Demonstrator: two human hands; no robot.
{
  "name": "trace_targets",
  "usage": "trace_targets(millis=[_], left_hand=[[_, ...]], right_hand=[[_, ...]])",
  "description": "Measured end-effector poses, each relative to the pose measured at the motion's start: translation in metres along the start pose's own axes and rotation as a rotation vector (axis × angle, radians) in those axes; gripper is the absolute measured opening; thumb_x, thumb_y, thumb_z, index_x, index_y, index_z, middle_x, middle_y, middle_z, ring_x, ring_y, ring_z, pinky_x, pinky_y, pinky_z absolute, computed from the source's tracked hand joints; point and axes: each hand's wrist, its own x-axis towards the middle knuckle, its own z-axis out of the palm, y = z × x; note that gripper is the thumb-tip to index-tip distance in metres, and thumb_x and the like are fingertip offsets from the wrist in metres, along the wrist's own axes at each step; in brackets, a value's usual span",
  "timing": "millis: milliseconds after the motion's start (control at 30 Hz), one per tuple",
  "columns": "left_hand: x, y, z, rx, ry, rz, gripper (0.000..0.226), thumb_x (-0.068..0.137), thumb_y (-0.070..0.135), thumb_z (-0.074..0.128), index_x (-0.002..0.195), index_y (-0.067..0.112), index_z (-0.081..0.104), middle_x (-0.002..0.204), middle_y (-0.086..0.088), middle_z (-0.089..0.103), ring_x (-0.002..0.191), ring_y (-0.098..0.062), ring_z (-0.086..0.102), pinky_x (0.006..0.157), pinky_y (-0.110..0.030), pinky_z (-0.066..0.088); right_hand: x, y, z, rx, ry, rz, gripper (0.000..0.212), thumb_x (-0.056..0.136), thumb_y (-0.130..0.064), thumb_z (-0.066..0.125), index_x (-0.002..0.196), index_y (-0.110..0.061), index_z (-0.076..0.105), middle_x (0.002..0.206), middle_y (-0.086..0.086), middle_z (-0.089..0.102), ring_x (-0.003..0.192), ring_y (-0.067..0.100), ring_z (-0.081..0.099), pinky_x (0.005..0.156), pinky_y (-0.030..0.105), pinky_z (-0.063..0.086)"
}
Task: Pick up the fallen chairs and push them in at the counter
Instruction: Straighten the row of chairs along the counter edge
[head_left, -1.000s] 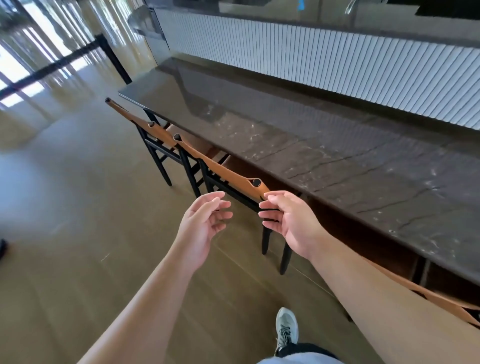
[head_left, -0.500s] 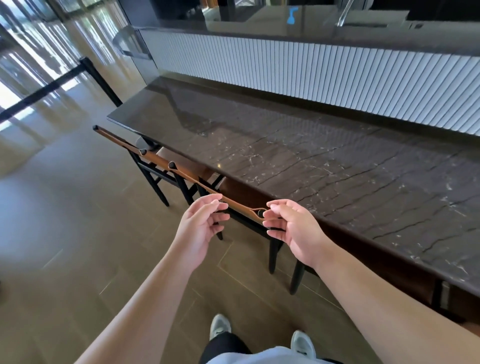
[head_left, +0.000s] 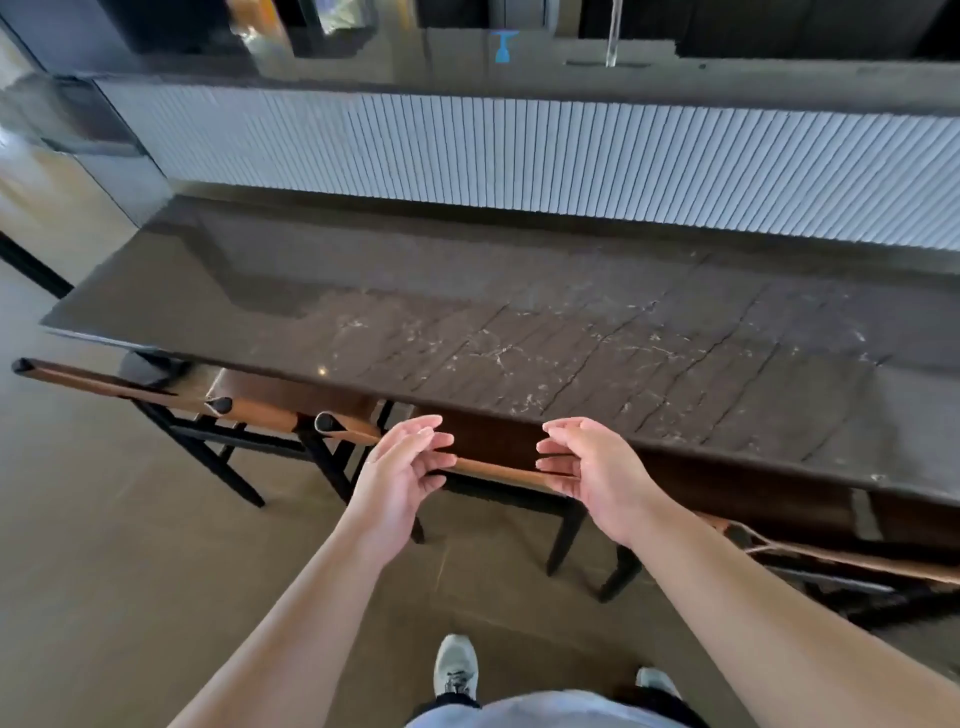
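The middle chair's tan backrest (head_left: 496, 469) runs between my two hands, and its dark seat (head_left: 488, 436) is tucked under the counter's front edge. My left hand (head_left: 402, 478) is at the backrest's left part with loose fingers against it. At the right end, my right hand (head_left: 589, 475) has its fingertips touching the strap. Neither hand wraps round it. The dark marble counter (head_left: 519, 322) stretches across the view. A second chair (head_left: 104, 382) stands upright to the left and a third chair (head_left: 857, 561) to the right, both at the counter.
A white ribbed wall panel (head_left: 519, 156) rises behind the counter. Black chair legs (head_left: 563, 540) stand on the tan tiled floor (head_left: 130, 571) in front of my shoes (head_left: 457, 670). Open floor lies to the left.
The view has swung to face the counter squarely. The middle chair now sits closer in under the counter, and my hands have spread apart along its backrest.
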Motion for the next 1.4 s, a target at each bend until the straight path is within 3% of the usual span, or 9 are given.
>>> trace_targets(millis=[133,400,533,633,767,867,1033,1167,1400], left_hand=[[0.031,0.011,-0.031,0.059,0.002,-0.102,0.019,0.097,0.022,0.054,0.108,0.02,0.069,0.096,-0.001,0.074,0.079,-0.014,0.07,0.077,-0.032,0.048],[0.059,0.017,-0.048,0.189,-0.055,-0.101,0.025,0.081,0.033,0.065,0.104,0.026,0.071,0.104,0.0,0.073,0.091,-0.011,0.071,0.078,-0.028,0.049],[0.074,0.012,-0.078,0.867,-0.068,0.146,0.027,0.085,0.039,0.061,0.112,0.038,0.059,0.118,0.018,0.056,0.104,0.005,0.053,0.082,-0.019,0.038],[0.096,0.012,-0.117,1.459,-0.1,0.368,0.043,0.089,0.037,0.059,0.131,0.03,0.052,0.131,0.013,0.047,0.124,-0.012,0.041,0.102,-0.034,0.036],[0.105,0.014,-0.159,1.748,-0.3,0.389,0.052,0.087,0.035,0.057,0.138,0.035,0.048,0.134,0.012,0.047,0.134,-0.015,0.034,0.114,-0.042,0.024],[0.107,0.01,-0.164,1.834,-0.301,0.514,0.052,0.088,0.03,0.057,0.139,0.033,0.048,0.132,0.01,0.049,0.133,-0.015,0.037,0.118,-0.041,0.018],[0.116,0.004,-0.16,1.917,-0.248,0.615,0.04,0.088,0.019,0.059,0.128,0.025,0.055,0.119,0.002,0.054,0.12,-0.022,0.044,0.104,-0.04,0.034],[0.126,0.004,-0.143,2.018,-0.177,0.577,0.033,0.082,0.009,0.06,0.111,0.024,0.06,0.102,-0.001,0.053,0.1,-0.024,0.047,0.091,-0.038,0.037],[0.14,0.007,-0.15,2.084,-0.156,0.563,0.045,0.065,-0.011,0.061,0.103,0.014,0.064,0.095,-0.007,0.051,0.093,-0.029,0.044,0.077,-0.043,0.041]], right_hand=[[-0.001,-0.005,0.04,-0.004,0.088,-0.054,0.011,0.094,-0.027,0.059,0.099,-0.02,0.066,0.097,0.003,0.071,0.087,0.018,0.07,0.068,0.029,0.053],[0.005,0.017,0.034,-0.523,0.287,-0.159,0.011,0.091,-0.028,0.058,0.102,-0.03,0.062,0.1,-0.005,0.065,0.094,0.014,0.064,0.084,0.037,0.055],[0.016,0.037,0.018,-1.123,0.327,-0.255,0.03,0.089,-0.03,0.057,0.119,-0.028,0.057,0.111,-0.01,0.054,0.111,0.018,0.051,0.097,0.038,0.043],[0.024,0.049,0.003,-1.554,0.302,-0.32,0.037,0.087,-0.025,0.054,0.124,-0.026,0.054,0.121,-0.004,0.051,0.118,0.022,0.042,0.098,0.041,0.037],[0.028,0.063,-0.007,-1.867,0.226,-0.255,0.038,0.081,-0.013,0.055,0.117,-0.025,0.05,0.112,-0.002,0.05,0.109,0.023,0.045,0.088,0.037,0.041],[0.032,0.068,-0.011,-1.975,0.212,-0.321,0.042,0.077,-0.009,0.056,0.116,-0.024,0.049,0.107,-0.002,0.051,0.103,0.022,0.048,0.083,0.036,0.04],[0.039,0.063,-0.011,-2.082,0.203,-0.362,0.037,0.08,-0.007,0.055,0.113,-0.023,0.05,0.1,-0.001,0.05,0.094,0.024,0.049,0.073,0.036,0.038],[0.04,0.063,-0.014,-2.13,0.175,-0.308,0.041,0.08,-0.005,0.053,0.118,-0.019,0.049,0.103,0.003,0.049,0.094,0.026,0.047,0.069,0.035,0.035],[0.045,0.058,-0.022,-2.149,0.122,-0.26,0.043,0.078,-0.003,0.054,0.119,-0.016,0.049,0.109,0.006,0.048,0.097,0.03,0.046,0.064,0.035,0.036]])
